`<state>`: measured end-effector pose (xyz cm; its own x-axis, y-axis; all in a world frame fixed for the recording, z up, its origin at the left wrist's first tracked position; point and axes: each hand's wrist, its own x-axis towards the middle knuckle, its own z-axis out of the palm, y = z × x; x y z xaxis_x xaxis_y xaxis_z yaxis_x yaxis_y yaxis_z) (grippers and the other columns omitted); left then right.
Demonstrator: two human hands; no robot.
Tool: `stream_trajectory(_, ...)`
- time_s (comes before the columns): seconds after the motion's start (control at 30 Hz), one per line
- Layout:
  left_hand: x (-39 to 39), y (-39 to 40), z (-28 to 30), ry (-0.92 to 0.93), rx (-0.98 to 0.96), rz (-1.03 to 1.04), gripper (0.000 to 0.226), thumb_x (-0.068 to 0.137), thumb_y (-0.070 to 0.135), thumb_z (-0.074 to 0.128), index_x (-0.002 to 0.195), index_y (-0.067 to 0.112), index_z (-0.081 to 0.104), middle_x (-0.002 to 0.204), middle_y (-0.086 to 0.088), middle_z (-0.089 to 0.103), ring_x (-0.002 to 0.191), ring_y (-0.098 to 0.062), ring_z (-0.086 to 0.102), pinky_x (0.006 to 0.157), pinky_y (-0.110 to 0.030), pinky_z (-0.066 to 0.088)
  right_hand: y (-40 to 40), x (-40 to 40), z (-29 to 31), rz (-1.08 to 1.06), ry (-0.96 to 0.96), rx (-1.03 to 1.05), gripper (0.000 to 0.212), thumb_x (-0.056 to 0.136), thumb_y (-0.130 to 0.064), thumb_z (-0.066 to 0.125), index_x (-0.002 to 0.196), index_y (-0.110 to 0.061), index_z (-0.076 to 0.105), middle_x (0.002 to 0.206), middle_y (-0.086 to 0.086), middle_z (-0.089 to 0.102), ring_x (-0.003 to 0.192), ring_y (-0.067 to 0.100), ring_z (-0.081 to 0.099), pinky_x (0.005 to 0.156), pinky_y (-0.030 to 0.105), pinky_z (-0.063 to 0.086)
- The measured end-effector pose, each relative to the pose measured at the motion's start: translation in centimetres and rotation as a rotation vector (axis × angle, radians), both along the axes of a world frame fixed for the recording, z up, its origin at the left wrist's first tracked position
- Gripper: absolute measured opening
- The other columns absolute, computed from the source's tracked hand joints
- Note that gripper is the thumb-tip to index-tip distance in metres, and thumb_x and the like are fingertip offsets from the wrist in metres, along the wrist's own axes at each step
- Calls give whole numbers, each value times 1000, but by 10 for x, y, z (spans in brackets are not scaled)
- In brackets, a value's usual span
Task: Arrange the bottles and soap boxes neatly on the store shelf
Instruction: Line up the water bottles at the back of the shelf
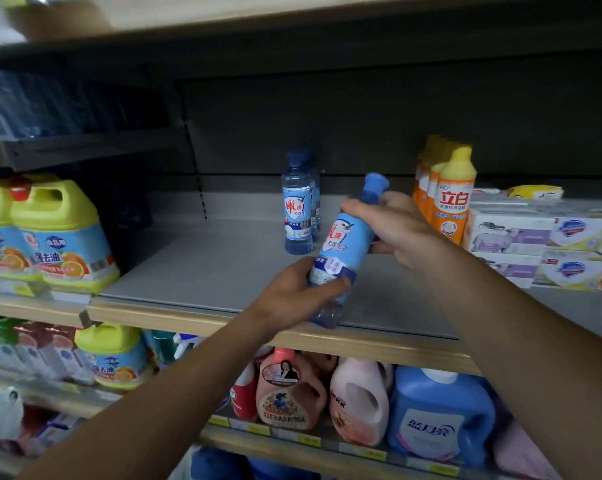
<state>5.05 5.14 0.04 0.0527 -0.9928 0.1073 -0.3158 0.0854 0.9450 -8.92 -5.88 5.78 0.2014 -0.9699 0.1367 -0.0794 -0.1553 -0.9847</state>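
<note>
A clear blue bottle (344, 244) with a blue cap and blue label is tilted above the grey shelf (202, 265), cap up and to the right. My left hand (299, 292) grips its lower half. My right hand (393, 226) holds its neck and shoulder. Behind it, a short row of the same blue bottles (298, 206) stands upright on the shelf. To the right stand orange bottles with yellow caps (448, 192). Stacked soap boxes (542, 244) in white, purple and yellow fill the shelf's right end.
Large yellow-topped jugs (60, 237) stand on the neighbouring shelf at left. The wooden shelf lip (175, 317) runs along the front. Below it are pink and blue detergent jugs (438, 414). A dark back panel closes the shelf behind.
</note>
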Motion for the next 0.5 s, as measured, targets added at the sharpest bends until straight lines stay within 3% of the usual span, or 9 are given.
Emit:
stream_trajectory(0.1, -11, -4, -12, -328, -238, 322, 50, 65, 57, 68, 102, 27, 52, 88, 12, 68, 77, -6, 65, 69, -28, 55, 9, 10, 11, -148, 72, -143, 55, 47, -59, 74, 87, -23, 63, 88, -2, 73, 77, 19, 73, 65, 41, 62)
stream_trajectory(0.17, -14, -4, -15, -284, -296, 388, 46, 66, 54, 70, 99, 26, 55, 86, 12, 69, 77, -8, 65, 66, -25, 53, 13, 12, 15, -134, 90, -175, 55, 49, -61, 72, 88, -23, 64, 87, -3, 74, 78, 17, 73, 68, 41, 62)
stream_trajectory(0.27, -12, 0, -10, 268, -140, 108, 45, 64, 47, 73, 96, 16, 68, 84, 1, 73, 75, -19, 67, 64, -29, 54, 14, 2, 15, 54, -9, -73, 38, 76, -51, 72, 97, -19, 67, 93, 2, 75, 79, 15, 72, 68, 32, 60)
stream_trajectory(0.33, -7, 5, -6, 638, 100, -177, 52, 62, 47, 76, 98, 9, 71, 86, -13, 70, 70, -28, 66, 61, -35, 55, 13, -10, 12, 275, -197, 91, 34, 84, -45, 69, 104, -18, 66, 96, 5, 73, 84, 18, 69, 72, 32, 57)
stream_trajectory(0.43, -7, 15, -6, 906, 336, -595, 69, 68, 49, 77, 116, 2, 63, 93, -15, 65, 72, -29, 67, 62, -36, 56, 11, -27, 2, 540, -463, 264, 48, 74, -38, 71, 116, -14, 63, 106, 11, 66, 94, 24, 65, 86, 40, 52)
stream_trajectory(0.5, -9, 16, -8, 986, 355, -694, 76, 69, 50, 76, 123, 0, 57, 95, -13, 65, 74, -27, 67, 64, -33, 56, 10, -32, -3, 608, -497, 255, 50, 73, -31, 72, 118, -12, 62, 108, 12, 67, 97, 26, 66, 85, 42, 54)
